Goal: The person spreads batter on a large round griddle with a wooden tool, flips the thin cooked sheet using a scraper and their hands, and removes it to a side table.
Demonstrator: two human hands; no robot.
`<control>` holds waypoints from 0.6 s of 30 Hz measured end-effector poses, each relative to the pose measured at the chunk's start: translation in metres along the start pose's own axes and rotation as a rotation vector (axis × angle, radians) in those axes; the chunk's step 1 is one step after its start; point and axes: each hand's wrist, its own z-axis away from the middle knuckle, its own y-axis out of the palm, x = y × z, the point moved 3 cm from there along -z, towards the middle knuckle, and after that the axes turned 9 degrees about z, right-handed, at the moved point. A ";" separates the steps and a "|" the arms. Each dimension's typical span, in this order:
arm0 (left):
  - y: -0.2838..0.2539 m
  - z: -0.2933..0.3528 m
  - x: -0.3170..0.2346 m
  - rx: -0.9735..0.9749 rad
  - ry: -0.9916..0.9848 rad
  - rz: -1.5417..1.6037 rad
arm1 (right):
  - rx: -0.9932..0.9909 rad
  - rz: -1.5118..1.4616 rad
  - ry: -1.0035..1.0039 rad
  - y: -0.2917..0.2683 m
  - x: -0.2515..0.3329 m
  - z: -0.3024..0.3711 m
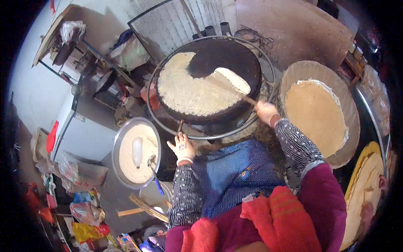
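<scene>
My right hand [266, 112], in a pale glove, is closed around the wooden handle of a batter spreader [233, 80]. The spreader's long blade, coated in pale batter, rests on the round black griddle [224, 54]. A thin, uneven layer of batter [191, 92] covers the left and front of the griddle; its back right is bare and dark. My left hand [183, 149], also gloved, lies at the front of the metal ring [218, 137] around the griddle, thumb spread out and fingertips by the rim. It appears to hold nothing.
A metal basin [118, 170] of batter stands at left, with a blue-handled ladle [156, 176] in it. Right of the griddle is a wide basket [350, 143] holding a round, tan, cloth-edged layer. Stacked flatbreads [365, 193] lie at far right, near another person's blurred hand [382, 183].
</scene>
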 end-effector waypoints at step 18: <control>0.009 0.045 -0.094 -0.076 0.235 0.126 | -0.119 0.079 -0.013 -0.001 -0.011 -0.006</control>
